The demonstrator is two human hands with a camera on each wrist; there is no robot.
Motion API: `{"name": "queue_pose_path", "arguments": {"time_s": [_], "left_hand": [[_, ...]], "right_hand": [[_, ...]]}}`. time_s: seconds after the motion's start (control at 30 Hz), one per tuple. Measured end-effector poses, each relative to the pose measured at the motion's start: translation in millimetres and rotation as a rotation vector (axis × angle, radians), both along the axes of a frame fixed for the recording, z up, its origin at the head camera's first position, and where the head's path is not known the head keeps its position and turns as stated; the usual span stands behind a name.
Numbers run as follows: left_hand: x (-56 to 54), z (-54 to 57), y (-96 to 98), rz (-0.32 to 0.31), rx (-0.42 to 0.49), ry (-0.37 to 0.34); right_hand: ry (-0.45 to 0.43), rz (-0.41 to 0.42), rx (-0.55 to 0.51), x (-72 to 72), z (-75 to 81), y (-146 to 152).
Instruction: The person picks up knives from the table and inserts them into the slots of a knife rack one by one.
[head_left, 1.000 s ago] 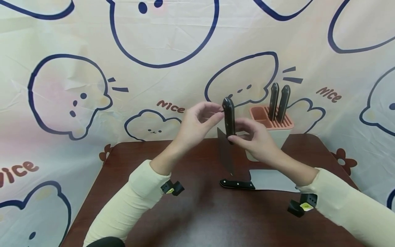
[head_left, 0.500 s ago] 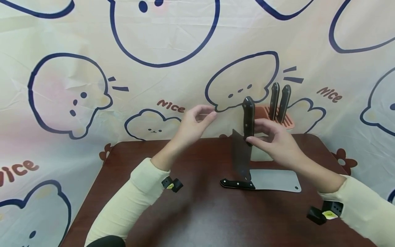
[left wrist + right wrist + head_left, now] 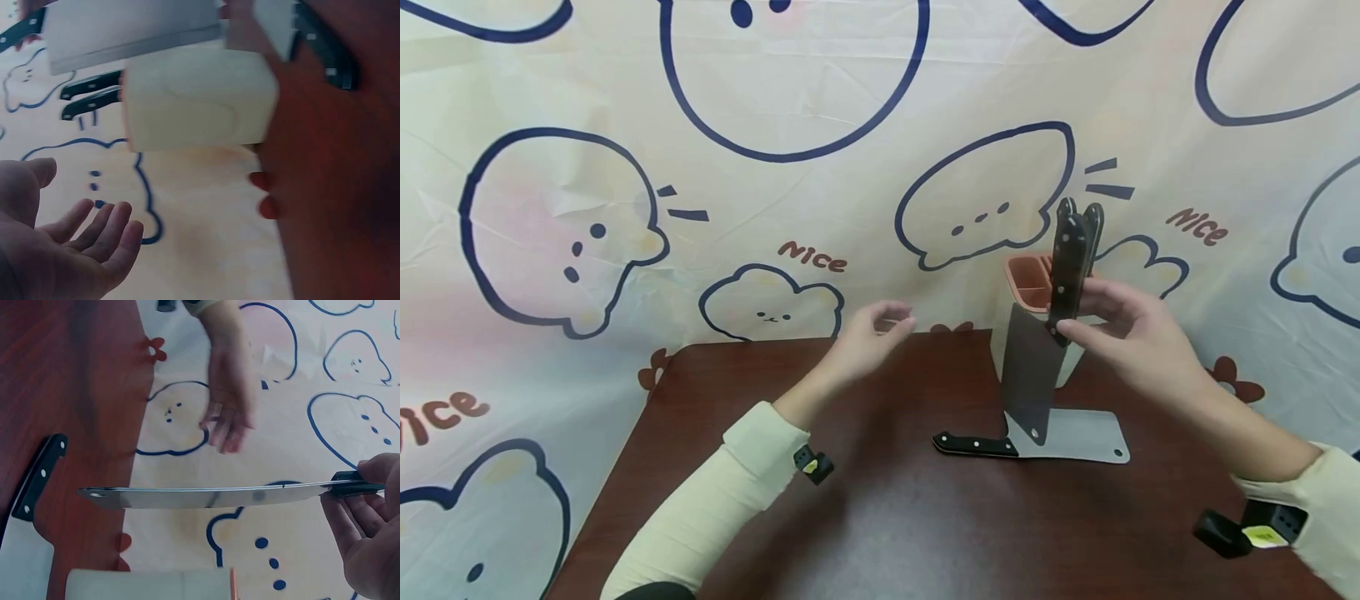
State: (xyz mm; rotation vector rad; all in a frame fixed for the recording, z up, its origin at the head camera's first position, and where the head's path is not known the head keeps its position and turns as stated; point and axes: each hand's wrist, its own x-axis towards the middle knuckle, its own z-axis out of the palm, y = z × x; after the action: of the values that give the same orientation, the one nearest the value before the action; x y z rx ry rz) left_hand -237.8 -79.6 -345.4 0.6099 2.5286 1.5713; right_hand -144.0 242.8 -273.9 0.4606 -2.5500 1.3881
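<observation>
My right hand (image 3: 1131,325) pinches a cleaver (image 3: 1030,367) at the lower end of its black riveted handle. The blade hangs straight down, with a hole near its lower end. In the right wrist view the cleaver's blade (image 3: 206,497) shows almost edge-on. Behind it stands a pale knife block (image 3: 200,103) with an orange slotted top. Two black-handled knives (image 3: 94,103) sit in its slots. My left hand (image 3: 868,337) is in the air left of the block, fingers loosely bent and holding nothing. A second cleaver (image 3: 1086,435) lies flat on the table, its handle pointing left.
The dark brown table (image 3: 917,517) ends at a cloth backdrop (image 3: 820,208) with cartoon outlines, close behind the block. The lying cleaver is just in front of the block, below the hanging blade.
My right hand has carried the upright cleaver rightward, to in front of the block. My left hand has let go of it and dropped slightly lower and left.
</observation>
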Motion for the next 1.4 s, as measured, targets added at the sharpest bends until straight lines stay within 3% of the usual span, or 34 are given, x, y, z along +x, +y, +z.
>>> {"name": "queue_pose_path", "arguments": {"time_s": [0.23,0.43,0.7,0.93,1.23,1.4], "left_hand": [[5.7,-34.9,2.3,-0.018,-0.11,-0.031],[10.1,-54.1,7.4,-0.1,-0.182,-0.013],[17.4,-71.0,14.9,-0.198,-0.274,0.064],[24.4,-82.5,22.6,-0.256,-0.331,0.105],[32.6,-96.3,31.6,-0.284,-0.451,0.156],[37.7,-102.4,38.7,-0.307,-0.539,0.166]], "right_hand": [[-0.019,-0.102,-0.012,2.2,9.9,21.6],[0.006,-0.171,-0.024,3.8,16.0,35.3],[0.081,-0.215,-0.028,2.5,26.7,48.9],[0.067,-0.313,0.022,1.1,33.5,60.5],[0.065,-0.319,-0.027,-5.7,43.3,74.3],[0.11,-0.293,-0.099,-12.9,50.5,81.9]]}}
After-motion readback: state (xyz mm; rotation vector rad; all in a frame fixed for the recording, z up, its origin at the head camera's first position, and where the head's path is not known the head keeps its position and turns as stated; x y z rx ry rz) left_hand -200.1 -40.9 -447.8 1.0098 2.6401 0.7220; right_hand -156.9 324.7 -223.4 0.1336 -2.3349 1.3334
